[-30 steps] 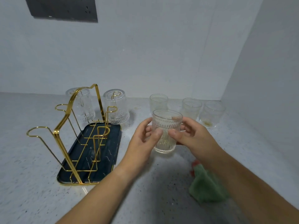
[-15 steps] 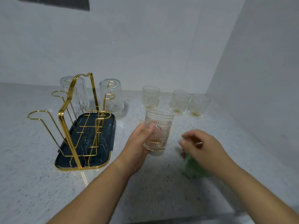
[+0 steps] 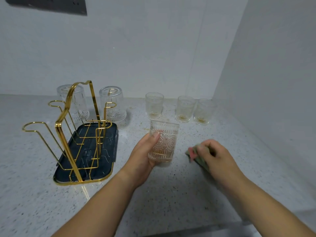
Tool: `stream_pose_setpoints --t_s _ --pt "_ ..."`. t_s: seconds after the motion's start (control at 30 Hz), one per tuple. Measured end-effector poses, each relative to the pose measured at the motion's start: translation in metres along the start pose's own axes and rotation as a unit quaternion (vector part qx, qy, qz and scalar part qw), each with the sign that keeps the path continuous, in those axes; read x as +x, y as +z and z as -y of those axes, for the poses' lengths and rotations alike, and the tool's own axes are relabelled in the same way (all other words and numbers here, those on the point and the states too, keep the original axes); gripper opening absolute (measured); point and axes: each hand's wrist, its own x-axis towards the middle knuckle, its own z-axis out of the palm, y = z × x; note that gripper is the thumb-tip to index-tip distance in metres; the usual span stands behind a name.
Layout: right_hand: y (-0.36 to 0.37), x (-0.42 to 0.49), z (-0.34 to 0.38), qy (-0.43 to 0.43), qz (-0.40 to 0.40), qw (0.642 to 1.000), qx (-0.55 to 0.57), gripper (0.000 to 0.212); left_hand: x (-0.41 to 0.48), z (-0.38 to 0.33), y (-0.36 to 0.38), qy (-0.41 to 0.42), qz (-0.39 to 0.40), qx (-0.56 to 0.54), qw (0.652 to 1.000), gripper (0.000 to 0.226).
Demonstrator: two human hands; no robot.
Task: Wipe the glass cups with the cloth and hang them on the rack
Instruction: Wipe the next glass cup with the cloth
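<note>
Your left hand (image 3: pixel 145 154) grips the glass cup (image 3: pixel 163 141) upright, fingers curled round its side, right of the rack (image 3: pixel 73 127). Your right hand (image 3: pixel 217 154) pinches the cloth (image 3: pixel 199 160) beside it, fingers bunched. Judged: wiping about to begin. Next, bring cloth into cup.

Left hand (image 3: pixel 142 157) grips glass cup (image 3: pixel 163 141); right hand (image 3: pixel 216 153) grips cloth (image 3: pixel 194 153) on counter (image 3: pixel 171 202).

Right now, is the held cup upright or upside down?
Upright: the cup in the left hand has its open rim on top.
</note>
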Motion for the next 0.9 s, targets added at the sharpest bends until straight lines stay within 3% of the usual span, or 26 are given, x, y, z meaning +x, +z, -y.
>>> stream_pose_setpoints --t_s 0.03,0.1,0.17,0.27,0.37,0.47,0.5,0.6,0.73,0.9 --pt "0.003 0.005 0.013 0.050 -0.032 0.991 0.119 0.022 0.001 0.001 0.001 0.004 0.002 0.001 1.000 0.065" --pt "0.012 0.011 0.036 0.100 -0.062 0.930 0.348 0.023 0.002 0.000 0.005 0.008 0.002 0.003 1.000 0.070" --pt "0.028 0.013 0.054 0.095 -0.050 0.893 0.437 0.029 0.003 0.001 0.008 0.004 -0.006 -0.005 1.000 0.069" --pt "0.059 0.008 0.058 0.030 -0.054 0.927 0.370 0.024 0.004 0.001 0.005 0.008 -0.012 -0.030 0.999 0.063" --pt "0.079 0.007 0.057 -0.017 -0.070 0.954 0.291 0.048 0.003 -0.002 0.002 0.024 -0.014 -0.012 1.000 0.063" --pt "0.088 0.011 0.057 -0.020 -0.045 0.972 0.232 0.054 -0.001 -0.006 0.010 0.027 -0.046 0.006 0.999 0.073" --pt "0.090 0.014 0.053 -0.013 -0.030 0.972 0.234 0.059 0.001 -0.008 0.012 0.033 -0.055 0.010 0.998 0.075" --pt "0.094 0.013 0.051 -0.022 -0.015 0.967 0.253 0.041 0.007 -0.015 0.016 0.068 -0.058 0.041 0.995 0.067" --pt "0.095 0.008 0.053 -0.058 0.008 0.972 0.229 0.050 0.014 -0.025 0.024 0.113 -0.055 0.118 0.985 0.062" --pt "0.100 0.020 0.053 -0.093 0.023 0.972 0.213 0.060 0.024 -0.027 0.019 0.118 -0.048 0.131 0.983 0.055"
